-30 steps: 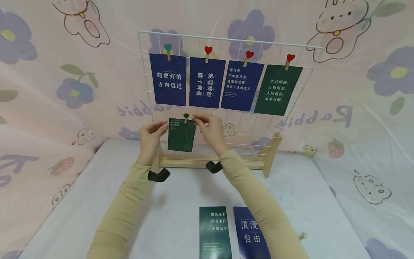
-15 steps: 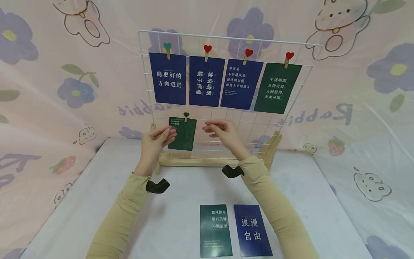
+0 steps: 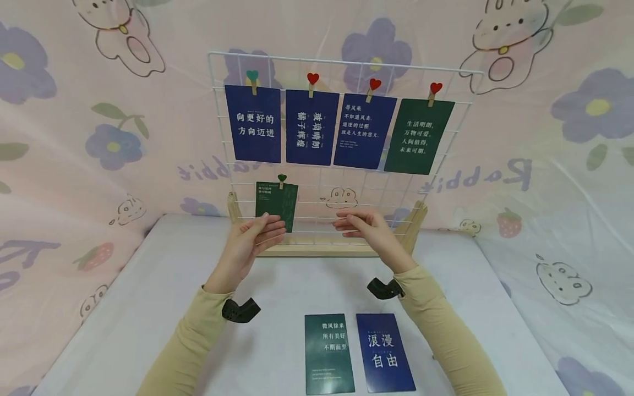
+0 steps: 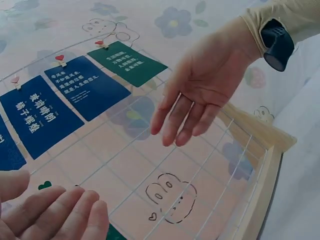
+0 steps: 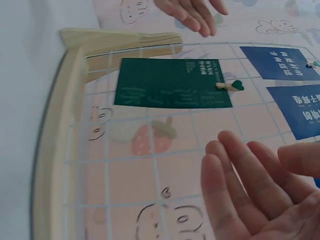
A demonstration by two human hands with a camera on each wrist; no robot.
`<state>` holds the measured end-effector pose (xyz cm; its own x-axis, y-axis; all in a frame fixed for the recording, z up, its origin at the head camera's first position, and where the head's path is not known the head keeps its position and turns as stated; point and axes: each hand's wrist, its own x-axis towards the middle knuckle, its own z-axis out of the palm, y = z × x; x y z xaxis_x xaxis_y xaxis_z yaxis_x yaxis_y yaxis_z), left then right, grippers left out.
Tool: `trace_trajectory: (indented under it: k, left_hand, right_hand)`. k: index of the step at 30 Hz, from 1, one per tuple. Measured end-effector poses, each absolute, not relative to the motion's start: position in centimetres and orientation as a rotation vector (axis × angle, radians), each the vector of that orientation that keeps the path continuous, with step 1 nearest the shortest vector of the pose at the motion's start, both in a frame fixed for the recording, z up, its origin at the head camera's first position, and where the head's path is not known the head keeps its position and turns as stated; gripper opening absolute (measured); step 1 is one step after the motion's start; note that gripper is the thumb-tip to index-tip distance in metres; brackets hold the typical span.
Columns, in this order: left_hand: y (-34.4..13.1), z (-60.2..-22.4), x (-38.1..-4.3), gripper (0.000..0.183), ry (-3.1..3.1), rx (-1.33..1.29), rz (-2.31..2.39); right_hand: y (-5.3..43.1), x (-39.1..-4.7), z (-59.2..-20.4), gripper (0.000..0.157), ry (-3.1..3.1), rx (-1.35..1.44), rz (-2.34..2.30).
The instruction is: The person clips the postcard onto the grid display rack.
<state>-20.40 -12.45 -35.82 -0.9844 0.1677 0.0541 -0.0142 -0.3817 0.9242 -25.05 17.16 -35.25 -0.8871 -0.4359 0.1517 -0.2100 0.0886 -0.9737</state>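
Observation:
In the lower left of the white wire grid rack hangs a dark green card, held at its top by a wooden clothespin with a green heart. My left hand is raised before it, fingers loosely straight and overlapping the card's lower part in the head view. To the right, my right hand hovers before the grid with relaxed fingers. Nothing is in either hand. The right wrist view shows the whole green card clipped on the wires, apart from the right fingers.
Above hangs a row of three blue cards and one green card, each under a heart clothespin. On the white table lie another green card and a blue card. A patterned cloth hangs behind.
Both hands have come away from the clipped green card. The left hand has lowered in front of it; the right hand has moved right and down. The card stays hanging under its clothespin.

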Motion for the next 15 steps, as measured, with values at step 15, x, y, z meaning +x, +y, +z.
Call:
trace_trajectory:
  k: [15]
  left_hand:
    - [-11.1,-39.2,-18.3,0.042,1.732,0.181,2.248]
  right_hand:
    - [22.7,-21.5,-37.7,0.039,2.265,-0.575,-1.833]
